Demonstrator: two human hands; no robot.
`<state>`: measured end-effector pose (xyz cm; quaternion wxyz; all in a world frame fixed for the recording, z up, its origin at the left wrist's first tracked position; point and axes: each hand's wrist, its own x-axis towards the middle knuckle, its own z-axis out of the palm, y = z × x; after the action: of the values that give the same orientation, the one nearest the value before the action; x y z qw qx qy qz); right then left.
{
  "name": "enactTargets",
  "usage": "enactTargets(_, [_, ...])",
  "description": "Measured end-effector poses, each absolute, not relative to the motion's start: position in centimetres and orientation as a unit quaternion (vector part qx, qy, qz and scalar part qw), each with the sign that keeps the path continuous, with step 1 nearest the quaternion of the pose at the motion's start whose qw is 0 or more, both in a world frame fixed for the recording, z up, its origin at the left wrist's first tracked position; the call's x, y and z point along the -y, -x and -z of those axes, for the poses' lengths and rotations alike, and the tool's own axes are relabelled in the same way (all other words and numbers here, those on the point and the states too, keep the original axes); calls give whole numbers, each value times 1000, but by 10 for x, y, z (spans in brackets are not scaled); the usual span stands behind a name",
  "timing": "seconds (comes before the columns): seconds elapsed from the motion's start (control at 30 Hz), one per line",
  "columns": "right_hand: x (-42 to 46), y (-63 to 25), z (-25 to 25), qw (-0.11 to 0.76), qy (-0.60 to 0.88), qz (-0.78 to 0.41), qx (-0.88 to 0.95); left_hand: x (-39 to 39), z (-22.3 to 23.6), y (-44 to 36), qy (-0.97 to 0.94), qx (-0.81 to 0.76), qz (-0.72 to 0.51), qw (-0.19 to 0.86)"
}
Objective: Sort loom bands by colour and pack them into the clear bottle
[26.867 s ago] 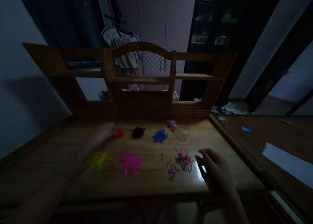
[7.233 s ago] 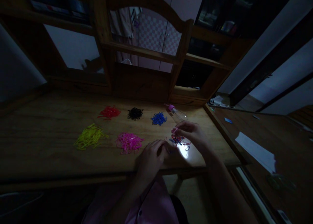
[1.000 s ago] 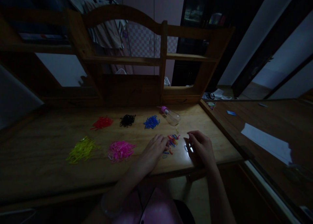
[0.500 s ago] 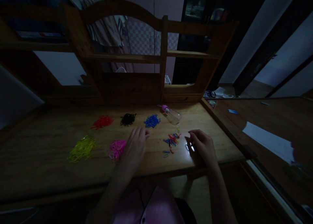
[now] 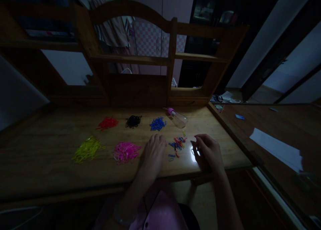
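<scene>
My left hand (image 5: pixel 154 153) is palm down over the table, between the pink pile of small rubber bands (image 5: pixel 126 152) and a mixed pile of coloured bands (image 5: pixel 178 143). Its fingers point forward, loosely bent, and nothing shows in them. On the far side of the mixed pile, my right hand (image 5: pixel 208 149) hovers with thumb and forefinger pinched together; whatever may be between them is too small to make out. A dark band (image 5: pixel 192 151) lies beneath it. Two loose bands, one a blue-grey band (image 5: pixel 171 155), lie just in front of the mixed pile.
Behind are a red pile (image 5: pixel 107 123), a black pile (image 5: pixel 133 121) and a blue pile (image 5: pixel 157 123) of bands, with a yellow pile (image 5: pixel 88 149) at left. A clear bottle (image 5: pixel 179 119) with a pink cap lies on its side. A wooden shelf (image 5: pixel 140 60) stands behind.
My left hand has moved right, away from the pink pile and towards the mixed pile, uncovering the pink bands. My right hand stays almost in place. The view has shifted slightly.
</scene>
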<state>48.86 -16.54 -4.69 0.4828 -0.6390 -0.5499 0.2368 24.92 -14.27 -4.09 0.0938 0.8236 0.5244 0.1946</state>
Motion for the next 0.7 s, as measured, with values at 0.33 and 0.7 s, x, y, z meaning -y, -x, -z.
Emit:
enactTargets(0.33, [167,-489,45,474,644,-237,552,139,43,-228,-770,-534,-313,157])
enactTargets(0.7, [167,-490,46,448,657,-236,558,159,28,-83,-589,-693,-343,235])
